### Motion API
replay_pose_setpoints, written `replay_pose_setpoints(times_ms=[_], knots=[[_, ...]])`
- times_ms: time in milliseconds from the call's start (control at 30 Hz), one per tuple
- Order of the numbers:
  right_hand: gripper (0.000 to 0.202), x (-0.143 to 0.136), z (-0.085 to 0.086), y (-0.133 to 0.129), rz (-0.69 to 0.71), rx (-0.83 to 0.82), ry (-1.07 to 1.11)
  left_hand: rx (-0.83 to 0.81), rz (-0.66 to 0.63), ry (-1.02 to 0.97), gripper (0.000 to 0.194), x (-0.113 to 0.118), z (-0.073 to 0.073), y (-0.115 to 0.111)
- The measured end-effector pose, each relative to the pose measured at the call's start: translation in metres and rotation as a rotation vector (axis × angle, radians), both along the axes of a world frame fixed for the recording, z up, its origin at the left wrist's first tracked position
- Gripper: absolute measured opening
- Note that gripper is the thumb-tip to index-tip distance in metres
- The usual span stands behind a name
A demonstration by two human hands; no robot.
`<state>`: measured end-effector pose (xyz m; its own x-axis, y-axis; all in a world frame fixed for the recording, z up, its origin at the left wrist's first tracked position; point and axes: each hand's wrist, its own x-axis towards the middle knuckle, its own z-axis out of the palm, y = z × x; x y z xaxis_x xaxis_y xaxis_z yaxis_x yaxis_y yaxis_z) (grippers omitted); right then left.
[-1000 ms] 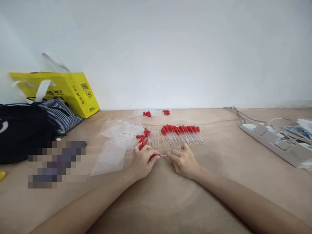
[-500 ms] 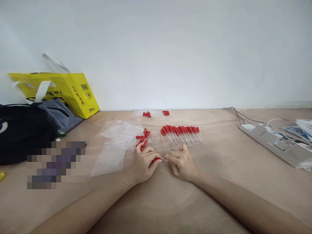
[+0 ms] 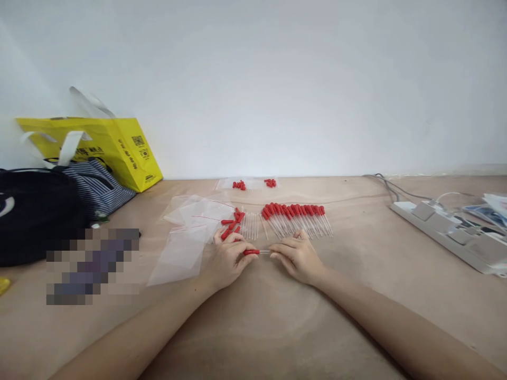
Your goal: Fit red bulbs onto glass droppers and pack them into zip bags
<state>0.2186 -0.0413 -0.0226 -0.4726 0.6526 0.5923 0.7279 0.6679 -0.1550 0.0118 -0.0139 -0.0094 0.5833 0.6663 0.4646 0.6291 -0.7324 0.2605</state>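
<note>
My left hand [image 3: 229, 259] pinches a red rubber bulb [image 3: 252, 252] at the middle of the table. A thin clear tube [image 3: 264, 252] runs from the bulb to the fingertips of my right hand [image 3: 298, 257], which are closed on it. Behind my right hand lies a row of clear tubes with red bulbs on their far ends [image 3: 293, 211]. Several bare clear tubes [image 3: 249, 226] lie left of that row. Loose red bulbs [image 3: 232, 224] are heaped just beyond my left hand.
Clear plastic bags [image 3: 178, 253] lie left of the bulbs. More bulbs and tubes rest on a bag [image 3: 255, 183] near the wall. A yellow bag [image 3: 134, 153], striped pouch [image 3: 99, 184] and black bag [image 3: 37, 216] stand left. A power strip [image 3: 447, 237] with plugs lies right.
My left hand has shifted slightly left and away from me, and the gap between both hands is wider. More of the held bulb and tube shows.
</note>
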Motion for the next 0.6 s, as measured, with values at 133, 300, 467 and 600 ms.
replay_pose_setpoints(times_ms=[133,300,467,600], knots=[[0.022,0.007,-0.001,0.002,-0.037,0.028,-0.054,0.039,-0.015,0.028,0.014,-0.003,-0.002,0.003],[0.02,0.006,-0.003,0.004,-0.084,0.106,-0.096,0.02,-0.047,0.064,0.013,-0.003,0.0,0.006],[0.019,0.005,-0.005,0.005,-0.101,0.084,-0.072,0.106,0.008,0.048,0.027,-0.006,0.002,0.009],[0.02,0.009,-0.007,0.014,-0.38,0.032,0.109,0.175,0.207,-0.069,0.05,-0.007,-0.003,0.013]])
